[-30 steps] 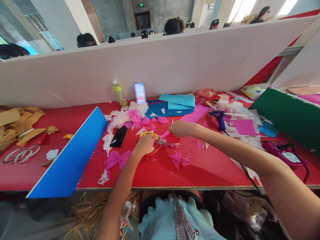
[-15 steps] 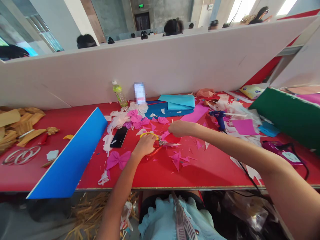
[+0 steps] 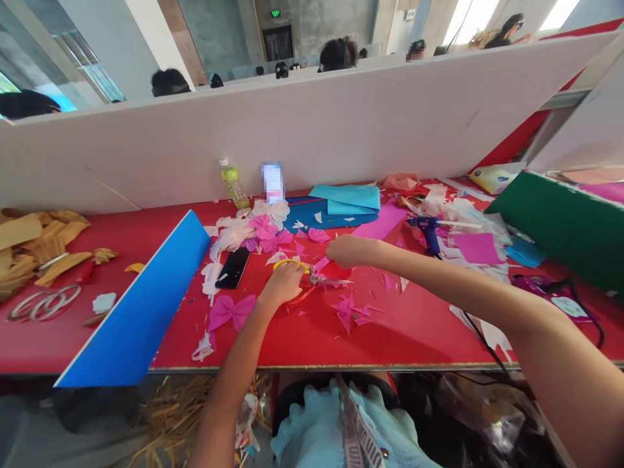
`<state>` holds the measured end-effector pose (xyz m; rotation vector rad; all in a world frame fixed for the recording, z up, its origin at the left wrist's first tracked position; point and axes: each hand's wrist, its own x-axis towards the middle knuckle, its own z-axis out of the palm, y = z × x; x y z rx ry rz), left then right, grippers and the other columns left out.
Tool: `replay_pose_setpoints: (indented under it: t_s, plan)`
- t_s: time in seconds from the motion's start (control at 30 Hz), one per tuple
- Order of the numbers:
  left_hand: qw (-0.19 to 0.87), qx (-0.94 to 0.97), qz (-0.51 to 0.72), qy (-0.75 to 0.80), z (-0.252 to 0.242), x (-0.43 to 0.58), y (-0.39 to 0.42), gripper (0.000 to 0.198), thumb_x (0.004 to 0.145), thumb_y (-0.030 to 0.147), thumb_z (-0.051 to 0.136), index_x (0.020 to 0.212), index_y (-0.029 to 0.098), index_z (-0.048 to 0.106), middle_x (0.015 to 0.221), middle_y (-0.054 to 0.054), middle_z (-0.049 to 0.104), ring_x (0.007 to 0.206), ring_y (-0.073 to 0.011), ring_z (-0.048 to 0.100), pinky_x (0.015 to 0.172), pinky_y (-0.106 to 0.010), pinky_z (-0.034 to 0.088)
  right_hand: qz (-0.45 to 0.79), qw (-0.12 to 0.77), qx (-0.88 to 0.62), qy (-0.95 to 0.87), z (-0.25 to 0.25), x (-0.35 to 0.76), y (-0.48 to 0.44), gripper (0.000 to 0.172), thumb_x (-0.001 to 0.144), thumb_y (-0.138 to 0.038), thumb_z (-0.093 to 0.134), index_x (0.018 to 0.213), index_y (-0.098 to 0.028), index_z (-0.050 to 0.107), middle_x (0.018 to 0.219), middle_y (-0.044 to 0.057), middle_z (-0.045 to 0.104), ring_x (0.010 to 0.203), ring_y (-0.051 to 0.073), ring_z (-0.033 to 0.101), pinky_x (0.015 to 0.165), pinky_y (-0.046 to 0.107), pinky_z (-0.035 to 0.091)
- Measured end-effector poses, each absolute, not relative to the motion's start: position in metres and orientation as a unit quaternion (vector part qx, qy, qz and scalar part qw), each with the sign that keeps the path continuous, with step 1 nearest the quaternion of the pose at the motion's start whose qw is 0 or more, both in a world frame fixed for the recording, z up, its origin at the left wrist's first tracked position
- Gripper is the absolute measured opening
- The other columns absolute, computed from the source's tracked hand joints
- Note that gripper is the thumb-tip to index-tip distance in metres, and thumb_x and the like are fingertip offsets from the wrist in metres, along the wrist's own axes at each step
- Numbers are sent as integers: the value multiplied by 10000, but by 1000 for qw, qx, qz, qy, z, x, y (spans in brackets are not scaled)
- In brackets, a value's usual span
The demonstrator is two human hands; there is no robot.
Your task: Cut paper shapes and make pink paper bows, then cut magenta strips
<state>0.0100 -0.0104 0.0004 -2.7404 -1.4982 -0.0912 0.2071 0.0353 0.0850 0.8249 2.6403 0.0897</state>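
My left hand (image 3: 283,285) is closed round the yellow and red handles of a pair of scissors (image 3: 312,281), whose blades point right across the red table (image 3: 390,331). My right hand (image 3: 347,251) is closed just beyond the blades, pinching a piece of red paper (image 3: 336,269) that merges with the table colour. A pink paper bow (image 3: 231,311) lies left of my left hand. A pink star-like paper shape (image 3: 347,307) lies just right of the scissors.
A black phone (image 3: 233,267), a green bottle (image 3: 234,184), pink and white paper flowers (image 3: 256,229) and blue paper sheets (image 3: 341,203) lie behind. A blue board (image 3: 141,305) leans at left, a blue glue gun (image 3: 429,231) and scraps at right. A white partition (image 3: 312,123) backs the table.
Almost nothing differs: both hands stay at the scissors and red paper. My right hand has edged slightly left.
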Motion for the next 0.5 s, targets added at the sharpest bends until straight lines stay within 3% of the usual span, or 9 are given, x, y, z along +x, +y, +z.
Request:
replay_pose_setpoints:
  t_s: [0.5]
  plan:
    - [3,-878,-30,-477,-4,6,-7,315,742,147,572,1054,185,591,1099,-81,625,1054,-220,553,949,-350,410,40,240,280,929,94,214,42,331,708,-16,433,930,-58,676,894,174,667,715,189,587,527,261,292]
